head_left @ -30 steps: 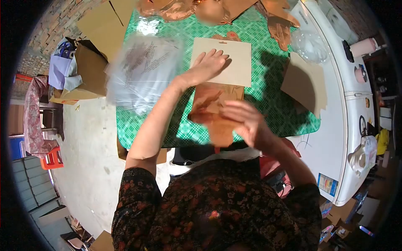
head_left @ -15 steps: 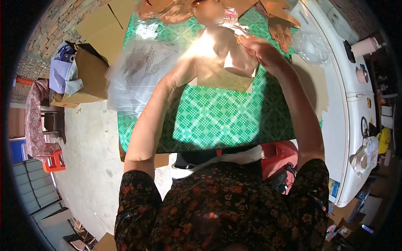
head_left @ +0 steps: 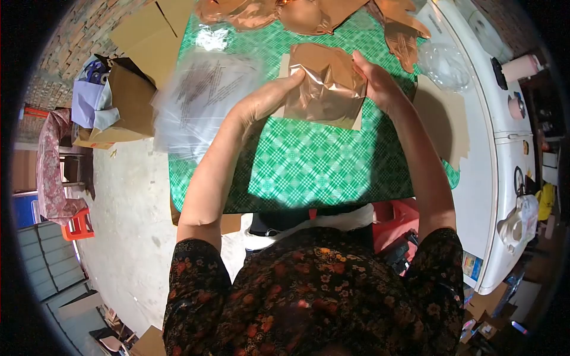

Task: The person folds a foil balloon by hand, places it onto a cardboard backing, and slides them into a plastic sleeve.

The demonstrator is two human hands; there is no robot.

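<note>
Blk fabric top (head_left: 309, 291) w/ small red, orange & pale floral print. L sleeve (head_left: 195, 279) & R sleeve (head_left: 440, 267), same dark floral cloth, end approx. at elbows; forearms (head_left: 211, 169) bare.

On the worktop (head_left: 314, 172), the folded foil (head_left: 323, 98) lies over a card (head_left: 285, 62), between the left fingers (head_left: 295, 77) at its left side and the right fingers (head_left: 359, 60) at its right. To the left is the stack of plastic bags (head_left: 205, 98) (it overhangs the worktop's left edge), with a small clump (head_left: 212, 37) behind it. More foil (head_left: 243, 15) lies along the far end. A second card (head_left: 439, 118) lies at the right edge, nearer than the rounded plastic piece (head_left: 445, 66). A carton (head_left: 133, 98) stands left of the worktop.
</note>
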